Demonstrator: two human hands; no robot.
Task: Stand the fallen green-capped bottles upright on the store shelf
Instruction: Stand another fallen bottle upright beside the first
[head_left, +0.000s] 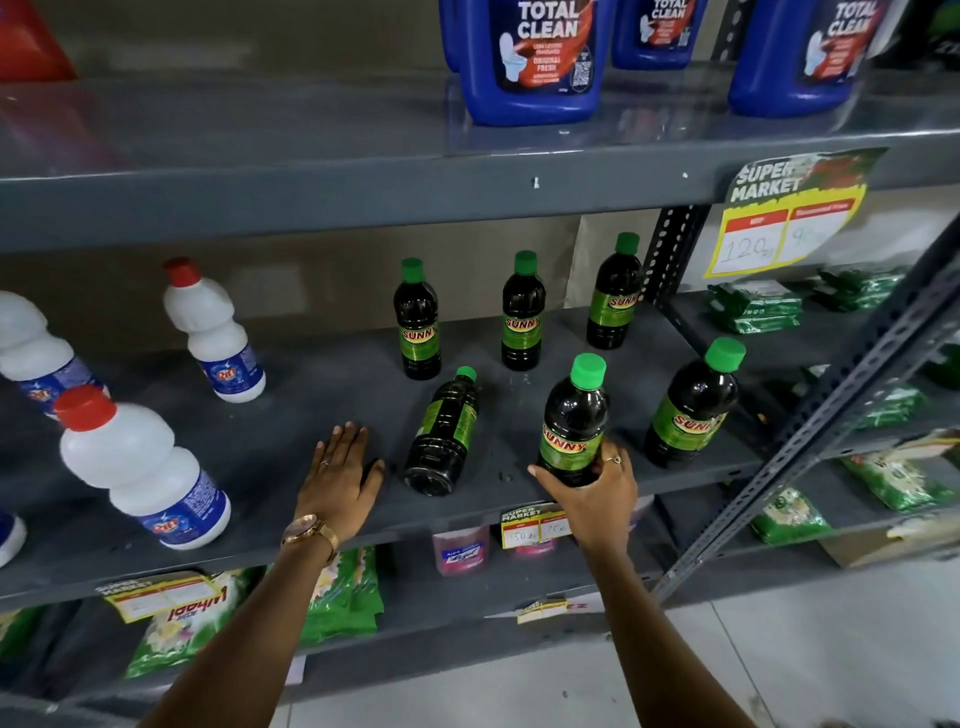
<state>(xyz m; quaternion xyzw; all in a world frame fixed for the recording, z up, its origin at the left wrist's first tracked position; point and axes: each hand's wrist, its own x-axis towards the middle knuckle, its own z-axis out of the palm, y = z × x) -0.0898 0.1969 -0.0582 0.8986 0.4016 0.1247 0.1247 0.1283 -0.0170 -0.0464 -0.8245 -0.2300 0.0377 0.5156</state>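
Observation:
Several dark bottles with green caps and green "SUNNY" labels are on the grey middle shelf (291, 410). Three stand upright at the back (417, 319), (522, 312), (615, 293), and one stands at the front right (691, 410). One fallen bottle (444, 434) lies on its side, cap pointing to the back. My right hand (592, 486) is shut around the base of an upright bottle (574, 421) at the shelf's front. My left hand (340, 475) rests flat and open on the shelf, just left of the fallen bottle and not touching it.
White bottles with red caps (140, 462), (213, 332) stand at the left of the same shelf. Blue "TOTAL CLEAN" jugs (530, 57) sit on the shelf above. Green packets (753, 306) fill the racks to the right and below. A slanted metal brace (810, 421) crosses at the right.

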